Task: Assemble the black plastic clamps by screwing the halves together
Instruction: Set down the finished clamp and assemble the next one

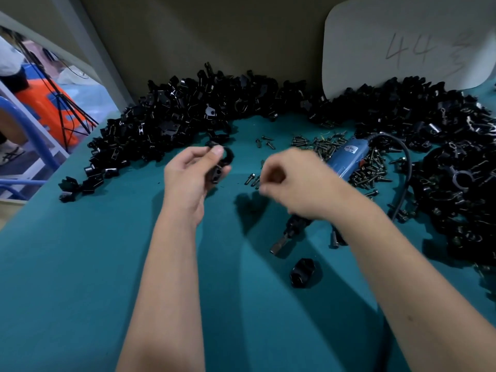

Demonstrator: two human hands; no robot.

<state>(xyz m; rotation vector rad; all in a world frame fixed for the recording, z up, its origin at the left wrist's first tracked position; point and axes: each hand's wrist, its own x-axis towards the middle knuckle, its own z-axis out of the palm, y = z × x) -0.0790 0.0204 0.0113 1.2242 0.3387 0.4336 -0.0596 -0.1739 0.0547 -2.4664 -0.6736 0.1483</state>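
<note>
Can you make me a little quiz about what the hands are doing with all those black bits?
1. True or false: the left hand holds a black clamp.
2. The blue screwdriver lies: A) in the right hand B) on the table among screws C) on the floor.
3. Fill in: the card against the wall reads ___.

Key: 1 true; 2 B; 3 44.

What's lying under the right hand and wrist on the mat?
Under the right hand a black tool with a flat metal tip pokes out toward the lone black clamp. The blue screwdriver's near end is covered, so whether they join is hidden.
</note>
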